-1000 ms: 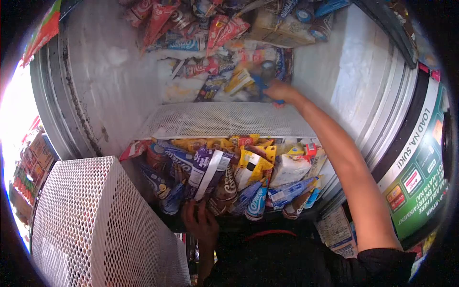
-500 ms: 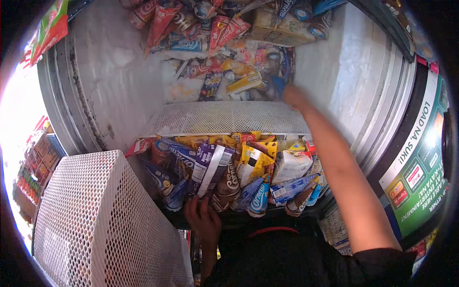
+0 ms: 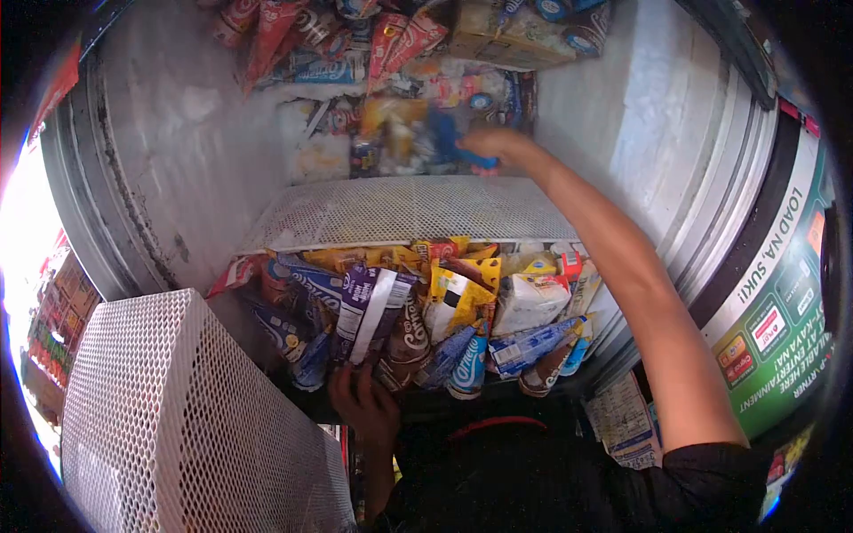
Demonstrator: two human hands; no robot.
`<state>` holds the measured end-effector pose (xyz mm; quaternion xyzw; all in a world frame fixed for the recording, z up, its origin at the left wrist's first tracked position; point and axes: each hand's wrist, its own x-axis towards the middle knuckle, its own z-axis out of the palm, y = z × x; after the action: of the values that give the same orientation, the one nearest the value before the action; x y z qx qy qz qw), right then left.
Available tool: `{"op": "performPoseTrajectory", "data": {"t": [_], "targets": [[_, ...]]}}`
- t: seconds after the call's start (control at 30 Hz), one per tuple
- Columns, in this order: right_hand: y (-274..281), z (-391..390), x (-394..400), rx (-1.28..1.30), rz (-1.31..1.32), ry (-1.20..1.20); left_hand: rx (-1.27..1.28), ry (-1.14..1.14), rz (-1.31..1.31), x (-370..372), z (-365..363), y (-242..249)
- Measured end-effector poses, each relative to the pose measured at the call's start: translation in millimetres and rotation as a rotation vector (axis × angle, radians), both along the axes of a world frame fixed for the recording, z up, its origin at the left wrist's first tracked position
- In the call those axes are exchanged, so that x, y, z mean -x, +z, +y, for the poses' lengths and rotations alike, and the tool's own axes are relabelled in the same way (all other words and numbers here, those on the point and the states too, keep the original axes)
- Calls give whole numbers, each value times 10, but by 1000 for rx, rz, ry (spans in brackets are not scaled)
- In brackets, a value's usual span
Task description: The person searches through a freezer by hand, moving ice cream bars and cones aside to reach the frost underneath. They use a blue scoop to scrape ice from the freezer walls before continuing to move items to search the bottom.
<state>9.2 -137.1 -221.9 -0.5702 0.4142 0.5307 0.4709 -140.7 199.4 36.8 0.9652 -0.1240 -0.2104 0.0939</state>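
My right hand [image 3: 498, 147] reaches down into the chest freezer, its fingers closed on the handle of a blue tool [image 3: 447, 135]. The tool's working end is smeared by motion, and its exact kind does not show. Left of it, a yellow-and-white blur [image 3: 395, 133] lies among frosty packs on the freezer floor. My left hand [image 3: 366, 404] rests at the freezer's front edge with fingers apart. Its fingertips are right at the lower end of a purple ice cream pack [image 3: 369, 311].
A white mesh basket [image 3: 426, 209] crosses the freezer, with Cornetto cones [image 3: 466, 369] and other packs in front. Another mesh basket [image 3: 133, 409] stands at lower left. Red cones [image 3: 391, 44] and a frosted carton [image 3: 506, 40] fill the far end. Frost coats the walls.
My right hand has moved left across the freezer floor with the blue tool. The yellow pack there has turned to a blur. My left hand stays at the front edge.
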Motion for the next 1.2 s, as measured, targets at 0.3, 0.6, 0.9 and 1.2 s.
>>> {"op": "performPoseTrajectory", "data": {"t": [0.3,0.6,0.9,1.2], "targets": [[558,-487,-512,82,-204,682,32,7,-14,-68,-68,31],[530,-544,-13,279,-170,1041,39,-1,-38,-41,-31,-5],[-417,-215,445,211,-165,451,29,23,34,11,25,-16],[-26,101,-266,-88,19,196,9,-16,-41,-40,-40,-3]]}}
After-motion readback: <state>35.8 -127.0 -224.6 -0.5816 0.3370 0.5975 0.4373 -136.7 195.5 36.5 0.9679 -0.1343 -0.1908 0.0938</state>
